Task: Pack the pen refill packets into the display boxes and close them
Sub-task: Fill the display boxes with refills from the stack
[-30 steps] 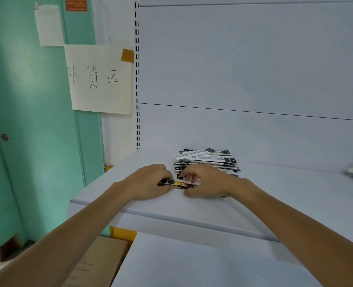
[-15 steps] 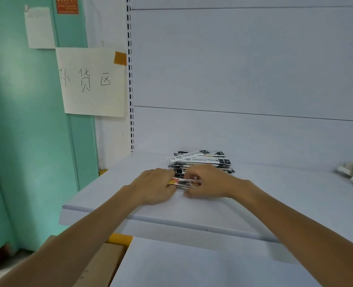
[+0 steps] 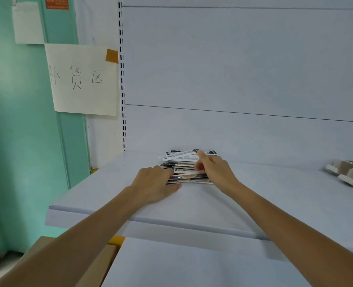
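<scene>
Packets: loose stack on shelf.
Left hand: curled fingers hold left end, likely squaring it.
Right hand: fingers wrap right end, gripping.

White shelf, flat, set against a white back panel. One untidy stack of pen refill packets lies directly on it, near the back and left of centre, the packets lying flat and skewed to one another. Grey cardboard display boxes lie on the shelf at the far right, well apart from the stack. The left hand rests on the shelf surface at the stack's left end.
</scene>
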The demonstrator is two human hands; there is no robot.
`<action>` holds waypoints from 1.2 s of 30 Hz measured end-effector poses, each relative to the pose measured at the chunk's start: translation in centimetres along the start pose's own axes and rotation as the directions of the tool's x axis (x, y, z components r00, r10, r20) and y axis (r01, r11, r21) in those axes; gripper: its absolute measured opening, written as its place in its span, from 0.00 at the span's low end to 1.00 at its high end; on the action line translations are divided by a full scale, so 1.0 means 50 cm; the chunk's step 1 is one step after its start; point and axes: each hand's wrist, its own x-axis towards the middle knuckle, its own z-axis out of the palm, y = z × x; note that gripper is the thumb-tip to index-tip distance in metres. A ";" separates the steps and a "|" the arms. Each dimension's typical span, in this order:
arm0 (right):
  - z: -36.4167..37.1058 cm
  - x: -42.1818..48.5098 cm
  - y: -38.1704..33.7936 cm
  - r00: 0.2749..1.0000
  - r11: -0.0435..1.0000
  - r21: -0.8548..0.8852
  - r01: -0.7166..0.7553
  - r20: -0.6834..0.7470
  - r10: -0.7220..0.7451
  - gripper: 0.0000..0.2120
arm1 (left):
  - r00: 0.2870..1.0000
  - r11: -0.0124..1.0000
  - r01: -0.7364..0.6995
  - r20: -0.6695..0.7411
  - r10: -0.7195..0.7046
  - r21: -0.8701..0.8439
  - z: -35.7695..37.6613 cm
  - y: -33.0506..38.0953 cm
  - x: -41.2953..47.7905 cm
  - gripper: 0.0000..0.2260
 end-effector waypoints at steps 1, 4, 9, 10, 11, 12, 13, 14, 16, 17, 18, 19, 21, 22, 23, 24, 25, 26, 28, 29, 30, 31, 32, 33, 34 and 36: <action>0.004 0.001 -0.001 1.000 1.000 -0.004 -0.010 -0.028 0.010 0.24 | 1.000 1.000 -0.018 0.004 0.018 0.019 0.002 0.013 0.002 0.16; 0.012 0.004 -0.001 0.997 0.996 -0.087 0.030 -0.074 -0.036 0.18 | 0.999 0.996 -0.045 0.022 0.043 0.079 0.005 0.040 0.007 0.15; -0.013 -0.010 0.025 0.953 0.912 -0.309 0.270 -0.049 -0.298 0.23 | 0.999 0.999 -0.036 0.006 0.036 -0.028 0.005 0.055 0.018 0.09; -0.022 -0.014 0.031 0.947 0.885 -0.365 0.289 -0.029 -0.321 0.24 | 0.999 0.997 -0.039 -0.005 0.038 -0.060 0.000 0.063 0.023 0.08; -0.032 -0.016 0.039 0.944 0.863 -0.414 0.291 -0.020 -0.328 0.24 | 0.999 0.995 -0.041 -0.010 0.041 -0.091 -0.005 0.074 0.029 0.06; -0.043 -0.016 0.048 0.945 0.851 -0.445 0.280 -0.026 -0.325 0.24 | 0.999 0.992 -0.050 -0.009 0.049 -0.115 -0.010 0.087 0.033 0.05; -0.056 -0.014 0.060 0.947 0.853 -0.449 0.266 -0.044 -0.318 0.24 | 0.998 0.989 -0.067 -0.007 0.067 -0.130 -0.014 0.102 0.038 0.05; -0.071 -0.014 0.073 0.947 0.869 -0.422 0.257 -0.069 -0.313 0.23 | 0.996 0.986 -0.092 -0.004 0.092 -0.140 -0.016 0.118 0.043 0.04; -0.110 -0.015 0.096 0.943 0.909 -0.335 0.248 -0.132 -0.306 0.20 | 0.989 0.976 -0.146 -0.002 0.148 -0.164 -0.017 0.155 0.058 0.04; -0.134 -0.017 0.107 0.941 0.925 -0.294 0.240 -0.166 -0.296 0.17 | 0.984 0.970 -0.175 -0.006 0.177 -0.168 -0.018 0.179 0.068 0.05; -0.159 -0.018 0.118 0.936 0.934 -0.267 0.238 -0.196 -0.294 0.13 | 0.980 0.965 -0.199 -0.019 0.199 -0.167 -0.020 0.206 0.077 0.06; -0.185 -0.020 0.131 0.930 0.935 -0.260 0.240 -0.216 -0.298 0.10 | 0.978 0.963 -0.209 -0.034 0.207 -0.169 -0.022 0.235 0.086 0.08; -0.242 -0.022 0.161 0.920 0.919 -0.307 0.247 -0.225 -0.322 0.09 | 0.980 0.959 -0.195 -0.073 0.184 -0.204 -0.018 0.298 0.106 0.12; -0.275 -0.022 0.180 0.917 0.904 -0.349 0.248 -0.217 -0.336 0.10 | 0.981 0.955 -0.187 -0.091 0.171 -0.231 -0.017 0.335 0.121 0.15; -0.307 -0.025 0.197 0.914 0.885 -0.392 0.250 -0.208 -0.350 0.11 | 0.982 0.950 -0.179 -0.099 0.158 -0.255 -0.017 0.368 0.135 0.17; -0.341 -0.029 0.213 0.911 0.870 -0.427 0.249 -0.202 -0.360 0.12 | 0.984 0.948 -0.172 -0.099 0.151 -0.268 -0.017 0.402 0.150 0.18; -0.382 -0.035 0.231 0.907 0.857 -0.448 0.253 -0.197 -0.371 0.13 | 0.984 0.947 -0.172 -0.096 0.152 -0.270 -0.015 0.440 0.167 0.18; -0.428 -0.042 0.249 0.906 0.846 -0.466 0.257 -0.188 -0.379 0.14 | 0.984 0.947 -0.174 -0.083 0.157 -0.271 -0.015 0.481 0.183 0.17; -0.536 -0.059 0.287 0.907 0.802 -0.539 0.257 -0.153 -0.393 0.16 | 0.983 0.946 -0.182 -0.036 0.179 -0.267 -0.013 0.565 0.210 0.16; -0.596 -0.067 0.309 0.908 0.773 -0.583 0.250 -0.137 -0.397 0.16 | 0.981 0.945 -0.193 -0.024 0.193 -0.263 -0.011 0.605 0.223 0.16; -0.659 -0.073 0.335 0.910 0.751 -0.619 0.229 -0.139 -0.392 0.16 | 0.979 0.944 -0.201 -0.023 0.202 -0.262 -0.008 0.643 0.234 0.16; -0.724 -0.080 0.365 0.910 0.739 -0.646 0.192 -0.165 -0.381 0.16 | 0.979 0.943 -0.201 -0.031 0.201 -0.266 -0.005 0.681 0.245 0.15; -0.783 -0.085 0.394 0.908 0.734 -0.663 0.147 -0.204 -0.366 0.17 | 0.981 0.940 -0.195 -0.043 0.191 -0.278 -0.003 0.713 0.253 0.15; -0.836 -0.091 0.423 0.905 0.734 -0.671 0.104 -0.243 -0.350 0.18 | 0.982 0.937 -0.187 -0.048 0.181 -0.297 0.000 0.741 0.259 0.14; -0.882 -0.095 0.452 0.908 0.734 -0.676 0.063 -0.267 -0.323 0.20 | 0.983 0.934 -0.182 -0.043 0.177 -0.307 0.002 0.769 0.264 0.14; -0.943 -0.103 0.506 0.943 0.708 -0.706 -0.014 -0.245 -0.225 0.21 | 0.984 0.941 -0.176 -0.016 0.179 -0.288 0.013 0.808 0.269 0.13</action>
